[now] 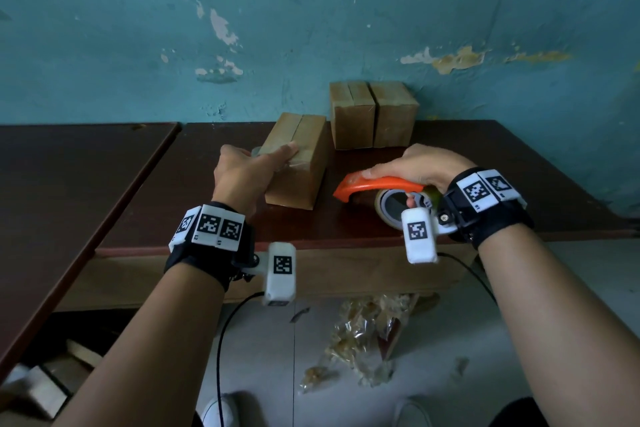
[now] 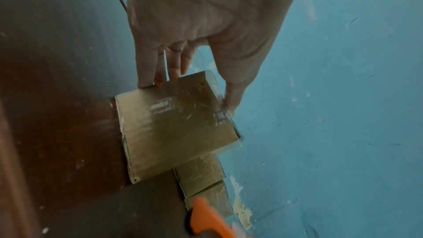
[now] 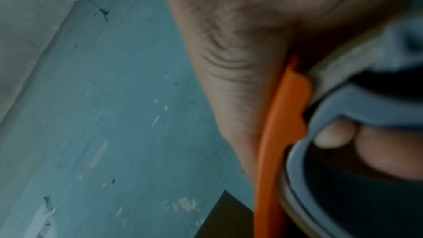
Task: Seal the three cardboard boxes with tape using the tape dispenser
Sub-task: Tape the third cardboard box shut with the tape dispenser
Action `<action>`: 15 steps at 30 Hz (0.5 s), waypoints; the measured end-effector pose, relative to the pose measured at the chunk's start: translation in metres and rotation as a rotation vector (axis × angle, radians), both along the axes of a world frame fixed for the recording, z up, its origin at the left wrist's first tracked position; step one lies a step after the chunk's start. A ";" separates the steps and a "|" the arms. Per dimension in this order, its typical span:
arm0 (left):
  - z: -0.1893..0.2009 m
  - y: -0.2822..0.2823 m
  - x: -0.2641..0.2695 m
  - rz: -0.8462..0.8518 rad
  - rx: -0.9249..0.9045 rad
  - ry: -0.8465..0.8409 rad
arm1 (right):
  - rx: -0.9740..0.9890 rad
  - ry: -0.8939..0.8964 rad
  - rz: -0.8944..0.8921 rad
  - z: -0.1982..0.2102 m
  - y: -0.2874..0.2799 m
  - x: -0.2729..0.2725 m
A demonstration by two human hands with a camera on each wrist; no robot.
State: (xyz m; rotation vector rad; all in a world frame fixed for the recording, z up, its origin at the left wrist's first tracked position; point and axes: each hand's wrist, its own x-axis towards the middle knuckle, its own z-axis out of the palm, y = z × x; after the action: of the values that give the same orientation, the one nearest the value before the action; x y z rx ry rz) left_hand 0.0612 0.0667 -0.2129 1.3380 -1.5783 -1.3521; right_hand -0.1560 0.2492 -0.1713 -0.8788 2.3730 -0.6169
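Note:
The near cardboard box [image 1: 298, 170] stands on the dark brown table [image 1: 194, 204], with glossy clear tape across its near end. My left hand [image 1: 266, 156] grips it, fingers [image 2: 146, 71] on the left side and thumb [image 2: 233, 95] on the top edge of the box [image 2: 176, 129]. Two more boxes [image 1: 353, 121] [image 1: 394, 118] stand together against the wall. To the box's right, my right hand [image 1: 408, 170] holds the orange tape dispenser [image 1: 374, 185] just above the table, apart from it. Two fingers [image 3: 332, 137] curl inside the tape roll [image 1: 393, 213].
A second brown table [image 1: 69, 170] adjoins on the left. The peeling blue wall [image 1: 311, 28] stands right behind the boxes. Crumpled clear tape scraps [image 1: 374, 333] and wood offcuts [image 1: 45, 388] lie on the floor below the table's front edge.

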 end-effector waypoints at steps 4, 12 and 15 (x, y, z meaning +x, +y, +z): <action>0.003 0.001 0.000 0.019 0.016 -0.014 | -0.208 0.187 -0.155 -0.006 0.007 -0.019; 0.005 0.007 0.001 0.018 -0.005 0.021 | -0.135 0.480 -0.096 -0.033 -0.014 -0.017; 0.003 0.008 -0.001 0.012 -0.005 0.037 | -0.118 0.545 -0.077 -0.039 -0.019 -0.012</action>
State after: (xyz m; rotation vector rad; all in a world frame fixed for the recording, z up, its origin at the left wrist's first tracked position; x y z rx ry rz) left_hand 0.0607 0.0746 -0.2104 1.3104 -1.5459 -1.3576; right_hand -0.1683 0.2303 -0.2102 -1.1244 2.8885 -0.6111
